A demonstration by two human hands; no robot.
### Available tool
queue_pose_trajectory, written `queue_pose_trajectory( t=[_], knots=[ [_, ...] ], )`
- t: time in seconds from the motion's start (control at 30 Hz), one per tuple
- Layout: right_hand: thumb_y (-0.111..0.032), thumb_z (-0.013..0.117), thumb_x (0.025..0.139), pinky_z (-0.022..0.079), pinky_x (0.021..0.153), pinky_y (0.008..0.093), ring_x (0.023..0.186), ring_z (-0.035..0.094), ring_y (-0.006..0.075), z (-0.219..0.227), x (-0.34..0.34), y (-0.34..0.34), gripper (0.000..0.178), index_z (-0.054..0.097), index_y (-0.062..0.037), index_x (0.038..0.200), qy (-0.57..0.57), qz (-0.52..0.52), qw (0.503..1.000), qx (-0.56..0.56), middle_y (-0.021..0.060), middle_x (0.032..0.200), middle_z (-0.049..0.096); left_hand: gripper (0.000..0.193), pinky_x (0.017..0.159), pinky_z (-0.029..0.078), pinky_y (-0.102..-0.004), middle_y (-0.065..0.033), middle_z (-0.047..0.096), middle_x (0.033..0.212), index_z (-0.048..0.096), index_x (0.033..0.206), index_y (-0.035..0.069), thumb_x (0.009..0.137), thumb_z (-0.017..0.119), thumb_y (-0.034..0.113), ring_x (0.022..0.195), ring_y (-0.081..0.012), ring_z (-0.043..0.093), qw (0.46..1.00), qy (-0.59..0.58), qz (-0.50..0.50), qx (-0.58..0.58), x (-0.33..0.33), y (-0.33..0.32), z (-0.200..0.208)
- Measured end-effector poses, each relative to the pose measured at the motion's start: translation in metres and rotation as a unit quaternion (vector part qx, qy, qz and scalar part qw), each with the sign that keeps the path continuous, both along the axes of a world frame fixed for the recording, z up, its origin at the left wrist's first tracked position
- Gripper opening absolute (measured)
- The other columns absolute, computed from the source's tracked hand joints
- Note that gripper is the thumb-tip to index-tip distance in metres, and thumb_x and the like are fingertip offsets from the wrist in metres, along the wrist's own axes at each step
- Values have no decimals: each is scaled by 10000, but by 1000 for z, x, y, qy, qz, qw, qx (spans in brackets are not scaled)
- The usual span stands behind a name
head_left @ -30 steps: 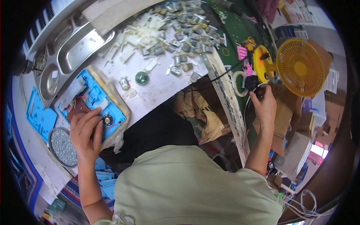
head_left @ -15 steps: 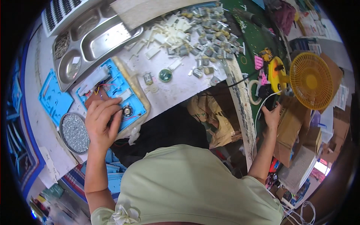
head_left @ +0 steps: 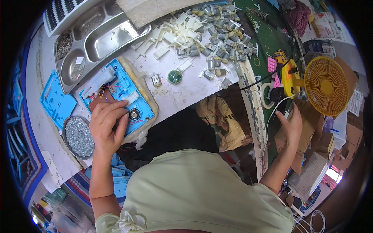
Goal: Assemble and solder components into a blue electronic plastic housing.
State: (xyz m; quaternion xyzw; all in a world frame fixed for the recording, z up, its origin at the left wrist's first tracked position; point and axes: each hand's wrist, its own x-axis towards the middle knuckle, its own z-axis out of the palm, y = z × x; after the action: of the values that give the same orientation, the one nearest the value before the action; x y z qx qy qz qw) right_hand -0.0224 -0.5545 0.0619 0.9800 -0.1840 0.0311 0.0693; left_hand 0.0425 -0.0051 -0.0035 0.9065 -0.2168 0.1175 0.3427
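My left hand (head_left: 105,123) is closed on the blue plastic casing (head_left: 145,112), fingers curled over its lower side. The index fingertip touches a white part (head_left: 132,97) inside. A round speaker (head_left: 134,113), coloured wires and a brown circuit board (head_left: 100,101) show around the fingers; what lies under the palm is hidden. Far to the right, my right hand (head_left: 291,125) has its thumb and fingers apart. Between them shows a small white piece (head_left: 286,114), apparently not gripped. A white cord (head_left: 269,122) runs beside the thumb, and a black object (head_left: 276,94) lies just beyond.
Above the casing is a metal compartment tray (head_left: 112,40). A bowl of small metal pieces (head_left: 79,136) and a blue cover (head_left: 57,100) lie left. Small motors (head_left: 217,46) and white parts pile up at the back. A yellow fan (head_left: 325,86) stands right, near cardboard boxes (head_left: 305,120).
My right hand has moved right and slightly down, away from the black object, and its thumb and fingers now show apart. The left hand stays on the casing. The view has shifted slightly.
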Motion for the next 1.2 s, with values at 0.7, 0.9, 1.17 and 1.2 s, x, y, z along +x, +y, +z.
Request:
queue_pose_trajectory(
  t=[0.7,0.9,1.17,1.2],
  knots=[
    [-97,812,809,541,633,335,715,673,208,-35,98,284,292,639,-57,1040,-56,469,627,619,93,854,656,391,657,424,-196,-36,665,966,547,1203,-11,879,743,83,807,-53,586,888,339,5,-312,2,-61,51],
    [-120,782,817,521,617,391,668,685,290,-15,110,290,384,561,-55,1125,202,441,560,672,114,756,666,284,548,421,-223,-4,627,725,591,1080,24,883,774,116,621,-53,570,931,316,-30,-179,-5,-43,61],
    [86,755,833,546,596,226,719,592,67,-43,104,254,553,601,1,1358,223,198,416,859,34,923,622,217,601,471,-286,-76,646,736,648,983,16,876,762,167,655,-167,603,963,263,-38,-45,96,-50,96],
    [105,748,833,554,600,220,729,595,74,-49,106,251,536,609,14,1343,218,200,403,866,41,937,616,197,620,502,-334,-124,661,741,668,947,16,878,748,183,659,-237,631,988,151,-32,25,121,-56,77]
  ],
)
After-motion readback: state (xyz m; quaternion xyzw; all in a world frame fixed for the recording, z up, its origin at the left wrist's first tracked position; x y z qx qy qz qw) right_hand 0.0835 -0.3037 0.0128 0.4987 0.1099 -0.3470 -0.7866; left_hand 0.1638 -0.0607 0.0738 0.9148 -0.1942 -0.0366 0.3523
